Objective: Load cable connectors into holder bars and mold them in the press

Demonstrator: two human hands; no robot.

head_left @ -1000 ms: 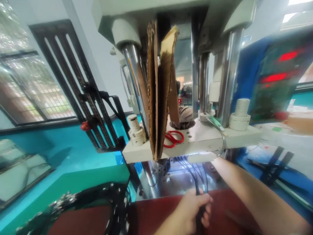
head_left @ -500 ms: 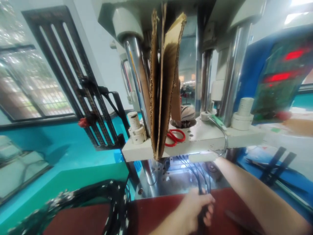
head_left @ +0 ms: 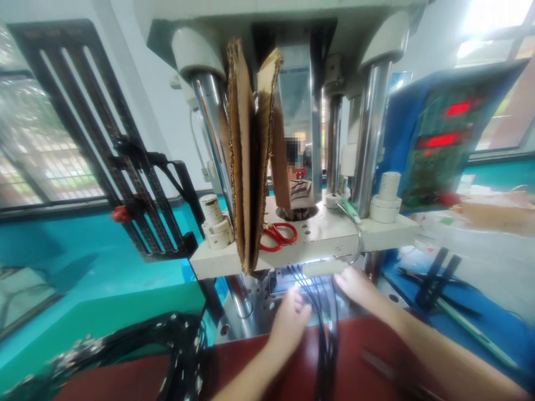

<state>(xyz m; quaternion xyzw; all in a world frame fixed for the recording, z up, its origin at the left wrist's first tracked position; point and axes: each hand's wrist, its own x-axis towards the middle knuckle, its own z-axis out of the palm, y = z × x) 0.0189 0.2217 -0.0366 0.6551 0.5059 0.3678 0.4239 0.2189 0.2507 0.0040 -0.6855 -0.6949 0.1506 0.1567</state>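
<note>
Several black cables (head_left: 322, 340) run from the lit opening under the press's white plate down over the dark red table. My left hand (head_left: 289, 318) is at the left side of these cables, close to the metal block (head_left: 281, 281) in the opening. Its fingers are curled in, and what they hold, if anything, is too blurred to name. On the cables' other side, my right hand (head_left: 355, 285) reaches in at the plate's lower edge, beside a pale bar (head_left: 321, 268). Its fingertips are hidden there.
Red-handled scissors (head_left: 279, 236) and upright cardboard sheets (head_left: 246, 167) rest on the white plate (head_left: 326, 236). A bundle of black cables (head_left: 179, 345) lies at the left on the red table (head_left: 242, 367). Tools lie on a blue surface (head_left: 468, 317) to the right, below a control box (head_left: 455, 122).
My left hand has let go of the cable bunch and moved forward and left to the opening. The right hand now shows more at the plate's edge. The view has shifted right.
</note>
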